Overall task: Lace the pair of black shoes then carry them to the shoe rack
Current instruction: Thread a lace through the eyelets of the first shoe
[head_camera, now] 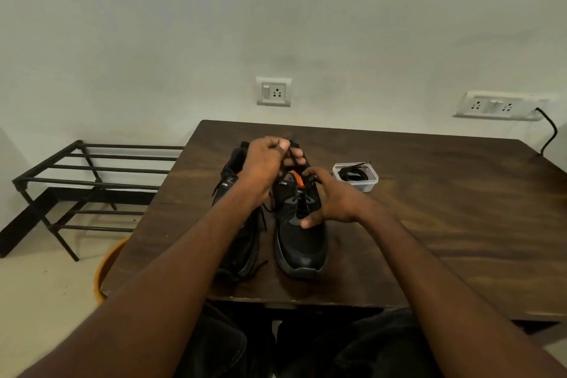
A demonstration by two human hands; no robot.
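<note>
Centrally on the dark wooden table stood the pair of black shoes, toes pointing near, heels far. The right shoe sat in plain sight, with orange lining at its collar; the left shoe was largely hidden beneath the person's left forearm. The left hand was raised over the shoes' far end, its fingers curled and pinching a black lace that ran down toward the right shoe. The right hand held the right shoe at its eyelet area, thumb on the near side and fingers bent over the tongue. Just right of the shoes, a small clear plastic container held a coiled black lace, one tip poking over its far rim. Left of the table, on the floor, stood a black metal shoe rack.
</note>
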